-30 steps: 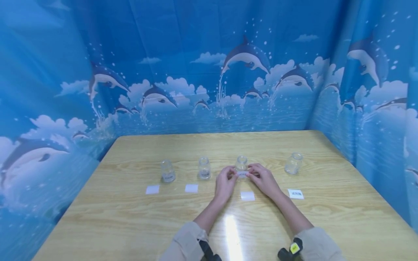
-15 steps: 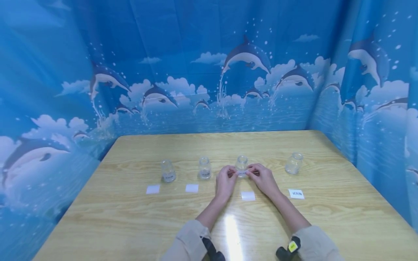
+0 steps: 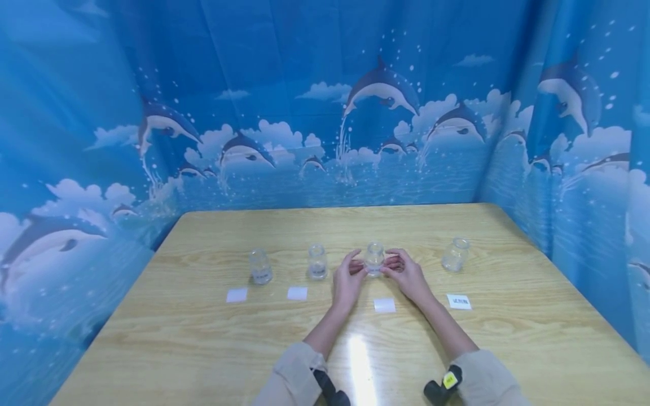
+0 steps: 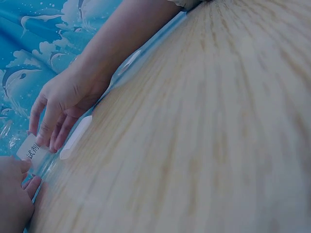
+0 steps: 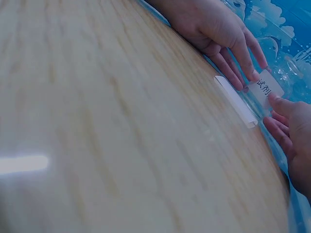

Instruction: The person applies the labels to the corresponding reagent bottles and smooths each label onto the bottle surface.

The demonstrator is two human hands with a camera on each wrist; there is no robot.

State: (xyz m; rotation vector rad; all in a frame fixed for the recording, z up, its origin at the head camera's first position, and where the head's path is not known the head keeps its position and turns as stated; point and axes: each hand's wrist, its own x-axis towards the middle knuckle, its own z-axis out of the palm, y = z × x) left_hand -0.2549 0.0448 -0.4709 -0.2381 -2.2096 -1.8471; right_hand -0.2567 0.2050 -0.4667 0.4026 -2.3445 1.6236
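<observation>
A small clear glass bottle stands upright between my two hands in the head view. A white label with dark printed characters lies across its front. My left hand is on the bottle's left side, its thumb at the label's left end. On the other side my right hand has its thumb at the label's right end. The remaining fingers of both hands reach round the bottle's sides. Both wrist views show the two thumbs at the label's ends, with the bottle partly hidden behind label and fingers.
Two more glass bottles, a left one and a nearer one, bear labels. Another bottle stands at the right, with a printed label before it. Blank white slips lie in front, including one slip near my hands.
Both hands' index fingers have lifted and spread out from the label toward the bottle's sides, while the thumbs stay at its front. The label now sits close against the glass. Other bottles stay put.
</observation>
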